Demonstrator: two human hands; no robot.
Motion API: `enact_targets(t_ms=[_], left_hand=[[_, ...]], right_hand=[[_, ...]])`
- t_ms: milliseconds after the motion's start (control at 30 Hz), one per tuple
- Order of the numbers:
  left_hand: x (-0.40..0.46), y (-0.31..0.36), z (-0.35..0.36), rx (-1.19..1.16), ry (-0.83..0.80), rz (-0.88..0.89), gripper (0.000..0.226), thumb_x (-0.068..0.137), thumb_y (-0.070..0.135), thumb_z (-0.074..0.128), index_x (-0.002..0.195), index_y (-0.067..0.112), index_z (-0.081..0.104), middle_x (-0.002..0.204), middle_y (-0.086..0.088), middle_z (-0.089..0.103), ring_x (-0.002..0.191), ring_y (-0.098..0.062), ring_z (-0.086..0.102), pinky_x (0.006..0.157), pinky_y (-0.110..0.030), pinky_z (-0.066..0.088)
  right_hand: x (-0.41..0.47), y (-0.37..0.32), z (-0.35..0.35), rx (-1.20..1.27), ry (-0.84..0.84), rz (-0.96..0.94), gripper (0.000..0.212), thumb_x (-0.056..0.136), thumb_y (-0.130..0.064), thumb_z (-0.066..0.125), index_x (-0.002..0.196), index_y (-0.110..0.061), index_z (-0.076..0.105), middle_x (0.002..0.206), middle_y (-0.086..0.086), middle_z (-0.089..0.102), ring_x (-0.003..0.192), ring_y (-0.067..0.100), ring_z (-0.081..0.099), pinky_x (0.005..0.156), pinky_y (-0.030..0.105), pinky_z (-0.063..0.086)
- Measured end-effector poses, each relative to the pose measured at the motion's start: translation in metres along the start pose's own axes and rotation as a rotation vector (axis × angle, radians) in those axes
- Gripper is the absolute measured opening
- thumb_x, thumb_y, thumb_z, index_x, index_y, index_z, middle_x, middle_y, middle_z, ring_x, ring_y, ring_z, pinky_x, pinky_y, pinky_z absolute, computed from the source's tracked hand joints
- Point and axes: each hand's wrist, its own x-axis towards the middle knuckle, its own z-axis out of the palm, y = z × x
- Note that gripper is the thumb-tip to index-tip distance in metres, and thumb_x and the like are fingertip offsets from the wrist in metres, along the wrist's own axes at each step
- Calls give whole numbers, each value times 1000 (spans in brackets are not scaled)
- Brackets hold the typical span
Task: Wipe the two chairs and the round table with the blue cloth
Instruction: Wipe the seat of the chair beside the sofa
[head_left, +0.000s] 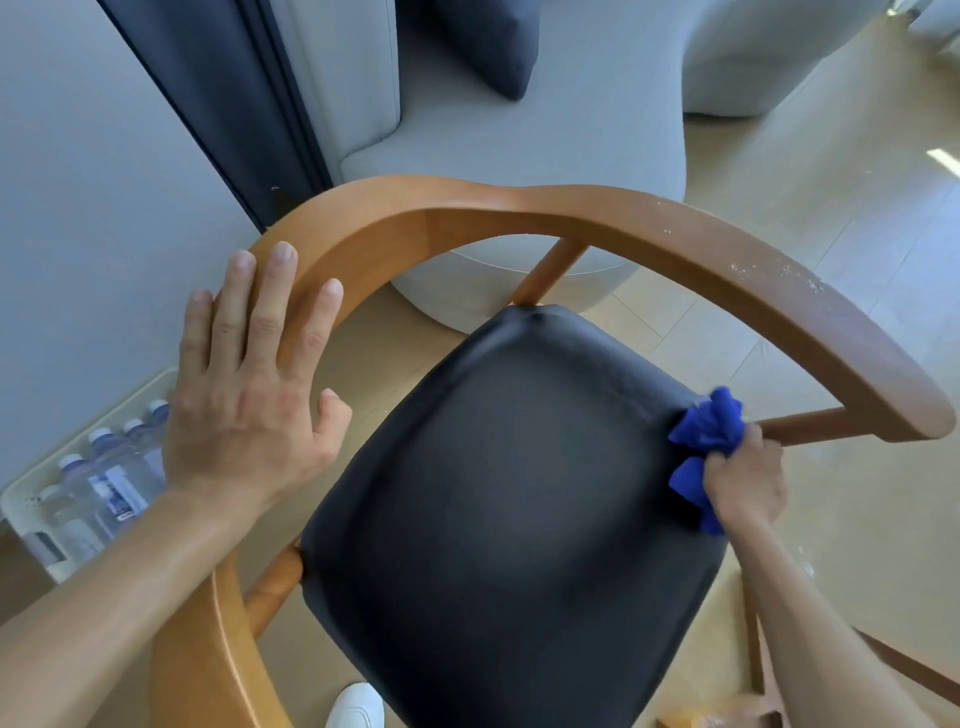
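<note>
The right hand (743, 483) clenched the soft, bunched blue cloth (709, 423) against the seat (493, 493) edge; the left hand (249, 389) lay flat, fingers spread, steadying the stiff wooden chair (571, 208) rail.

The left hand (244, 384) hides part of the chair's wooden rail (571, 213), the right hand (745, 486) covers much of the blue cloth (709, 423), the seat (509, 499) runs off the bottom edge, and the bottle labels (117, 491) are too blurred to read.
</note>
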Motion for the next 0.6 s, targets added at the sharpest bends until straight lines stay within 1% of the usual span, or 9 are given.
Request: enact_targets(t_ms=[67, 133, 267, 367, 400, 467, 500, 533, 600], left_hand=[[0, -1, 1, 1, -2, -4, 79, 81, 32, 41, 154, 18, 17, 162, -13, 4, 149, -34, 4, 120, -49, 2], [0, 0, 1, -6, -3, -4, 79, 81, 33, 41, 155, 18, 17, 162, -12, 3, 149, -34, 3, 120, -48, 1], [-1, 0, -1, -29, -2, -4, 78, 81, 32, 40, 155, 18, 15, 162, -12, 3, 149, -34, 4, 120, -49, 3], [-1, -1, -5, -53, -26, -11, 78, 81, 32, 39, 155, 18, 15, 162, -13, 4, 149, -34, 4, 120, -50, 4], [-1, -2, -6, -64, -40, -11, 78, 81, 33, 39, 154, 18, 16, 162, -13, 5, 148, -35, 5, 120, -50, 4], [0, -2, -10, -94, -83, -13, 78, 80, 33, 41, 154, 17, 19, 162, -13, 6, 148, -35, 6, 119, -50, 5], [0, -2, -13, -113, -111, -19, 78, 80, 33, 42, 153, 17, 21, 162, -13, 7, 148, -35, 6, 119, -50, 6], [0, -3, -17, -141, -143, -26, 78, 79, 33, 43, 153, 17, 22, 162, -12, 7, 148, -34, 6, 119, -51, 7], [3, -3, -26, -218, -210, -42, 77, 80, 33, 44, 152, 17, 23, 162, -10, 6, 149, -32, 3, 118, -51, 7]], right_hand=[[-24, 2, 8, 38, 25, 74, 34, 87, -10, 48, 120, -9, 46, 115, 22, 49, 96, 43, 54, 78, 47, 46], [-54, -14, 20, -19, 19, 5, 40, 86, -11, 52, 125, -10, 46, 118, 21, 47, 100, 43, 51, 79, 45, 45], [-147, -56, 44, -146, -93, -268, 44, 81, -13, 58, 125, -15, 51, 115, 11, 52, 93, 33, 51, 67, 36, 45], [-214, -60, 52, -80, -188, -568, 48, 58, -6, 74, 104, -16, 67, 94, 4, 63, 68, 24, 55, 47, 30, 44], [-227, -57, 52, -89, -274, -606, 49, 61, -8, 71, 109, -19, 65, 100, 2, 61, 73, 22, 55, 51, 29, 44], [-235, -49, 48, -30, -494, -556, 48, 79, -11, 53, 124, -25, 53, 115, -4, 52, 94, 20, 52, 70, 28, 46], [-235, -47, 41, 80, -617, -475, 45, 81, -11, 48, 123, -27, 51, 114, -6, 50, 97, 18, 53, 76, 29, 46], [-235, -46, 32, 204, -676, -410, 43, 81, -10, 48, 119, -30, 53, 110, -8, 52, 95, 14, 54, 78, 28, 47], [-236, -45, 6, 392, -662, -349, 43, 78, -8, 50, 108, -37, 57, 103, -12, 56, 91, 5, 56, 74, 18, 45]])
